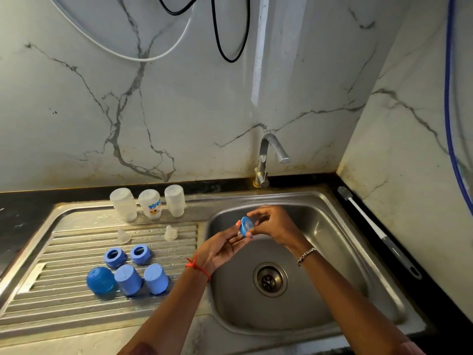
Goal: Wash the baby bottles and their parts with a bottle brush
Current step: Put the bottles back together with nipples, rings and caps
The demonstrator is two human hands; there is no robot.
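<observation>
Over the steel sink basin (332,252), my left hand (220,249) holds a blue bottle ring (246,226) with a clear teat in it, and my right hand (271,222) pinches the same piece from the right. On the draining board stand three clear bottles (149,203) upside down. In front of them lie two clear teats (170,233), two blue rings (126,256) and three blue caps (128,279). The bottle brush (378,231) lies on the black counter to the right of the basin.
The tap (268,157) stands at the basin's back edge, with no water visible. The drain (270,279) sits in the basin's middle. Marble walls close the back and right. Cables and a blue hose (449,111) hang on the walls.
</observation>
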